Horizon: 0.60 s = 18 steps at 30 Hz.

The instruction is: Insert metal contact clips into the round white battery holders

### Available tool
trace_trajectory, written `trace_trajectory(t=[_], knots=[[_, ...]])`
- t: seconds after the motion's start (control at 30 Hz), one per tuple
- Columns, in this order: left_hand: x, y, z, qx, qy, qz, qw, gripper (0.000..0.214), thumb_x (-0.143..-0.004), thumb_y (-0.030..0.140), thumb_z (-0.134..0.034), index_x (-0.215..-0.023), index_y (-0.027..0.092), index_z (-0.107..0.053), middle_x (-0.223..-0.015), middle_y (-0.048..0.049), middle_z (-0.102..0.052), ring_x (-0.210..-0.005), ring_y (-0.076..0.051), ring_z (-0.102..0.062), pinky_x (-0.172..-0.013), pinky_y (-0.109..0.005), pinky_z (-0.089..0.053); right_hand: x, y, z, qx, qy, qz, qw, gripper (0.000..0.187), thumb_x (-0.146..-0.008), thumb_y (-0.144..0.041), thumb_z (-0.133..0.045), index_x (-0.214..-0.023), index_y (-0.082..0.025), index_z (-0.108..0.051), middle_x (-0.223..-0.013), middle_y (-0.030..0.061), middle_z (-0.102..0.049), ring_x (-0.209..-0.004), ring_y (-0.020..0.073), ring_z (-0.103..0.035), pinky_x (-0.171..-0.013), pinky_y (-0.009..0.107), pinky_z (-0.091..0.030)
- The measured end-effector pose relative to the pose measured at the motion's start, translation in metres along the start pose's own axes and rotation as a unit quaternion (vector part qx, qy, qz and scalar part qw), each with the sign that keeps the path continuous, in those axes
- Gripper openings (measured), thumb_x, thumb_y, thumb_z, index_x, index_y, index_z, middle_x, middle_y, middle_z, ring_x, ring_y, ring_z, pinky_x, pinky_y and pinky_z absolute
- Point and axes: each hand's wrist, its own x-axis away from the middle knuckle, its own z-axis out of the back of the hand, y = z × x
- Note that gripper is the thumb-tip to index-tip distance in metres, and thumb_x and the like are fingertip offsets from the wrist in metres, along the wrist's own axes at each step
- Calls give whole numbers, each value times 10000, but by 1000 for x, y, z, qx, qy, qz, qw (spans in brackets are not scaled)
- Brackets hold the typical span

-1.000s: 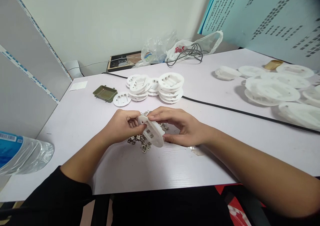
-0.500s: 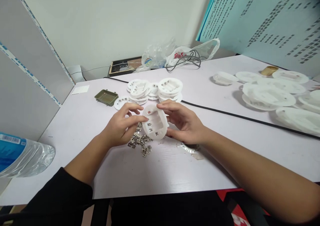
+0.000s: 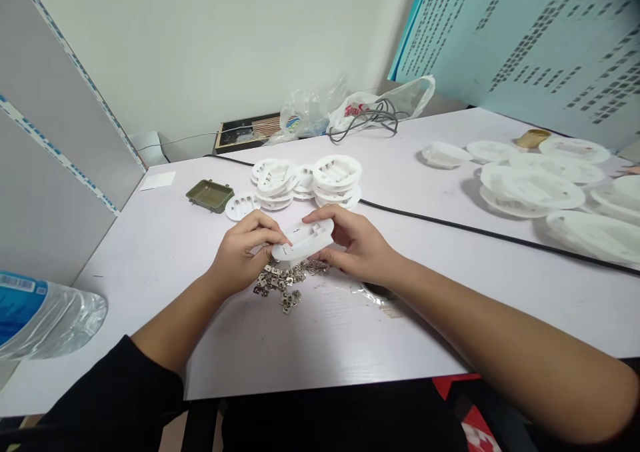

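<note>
A round white plastic battery holder [image 3: 304,240] is held just above the table, tilted nearly flat, between both hands. My left hand [image 3: 245,252] pinches its left edge with curled fingers. My right hand [image 3: 353,244] grips its right side, thumb on top. Directly beneath lies a small heap of metal contact clips [image 3: 283,284]. Behind the hands stand stacks of the same white holders [image 3: 313,180], one single holder [image 3: 241,206] lying apart at the left.
A green lid-like tray [image 3: 210,195] sits at the back left. A black cable [image 3: 475,229] crosses the table. Larger white round covers [image 3: 537,189] fill the right side. A water bottle [image 3: 45,315] lies at the left edge. Plastic bags [image 3: 360,109] sit at the back.
The holder, tipped up with its compartments facing me half a second ago, has been lowered and turned nearly flat over the clip heap. Both hands came down with it.
</note>
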Motion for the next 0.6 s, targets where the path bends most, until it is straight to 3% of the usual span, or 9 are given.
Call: trace_trajectory(t=[0.07,0.13,0.3,0.4,0.6], knots=[[-1,2,-2,72,-28,73,994,71,-906,231,-702,-857,221,-753,-902,-53,-658,-767,-157,-626,-636,-291,-561,0,0,1,41,8,-32,999,259,-836,-337,-822,-979,-187,-666,-843,6,-657,-701,119,-597,-626,270,-543],[-1,4,-4,141,-47,149,978,136,-861,330,-773,-821,206,-735,-897,-52,-650,-735,-149,-617,-610,-281,-561,1,1,1,29,14,-78,996,275,-827,-381,-833,-895,-185,-651,-679,-38,-582,-583,101,-526,-510,248,-460],[-1,5,-8,278,-34,278,919,385,-759,502,-861,-852,177,-677,-764,-29,-640,-675,-151,-620,-610,-294,-563,1,6,-3,-89,20,-166,982,398,-808,-492,-836,-961,-190,-628,-629,-58,-538,-512,93,-487,-443,244,-410],[-2,5,-8,304,-35,294,905,427,-745,528,-869,-849,170,-661,-725,-21,-623,-676,-149,-612,-617,-287,-551,1,6,-4,-84,25,-165,982,411,-780,-502,-854,-902,-187,-620,-629,-59,-521,-510,83,-458,-437,239,-376],[-5,9,-9,310,-65,275,907,448,-749,579,-847,-797,163,-689,-871,-40,-577,-705,-129,-553,-630,-279,-521,-1,2,-5,-78,20,-163,983,426,-760,-512,-861,-890,-180,-626,-646,-51,-517,-530,84,-437,-454,244,-358]])
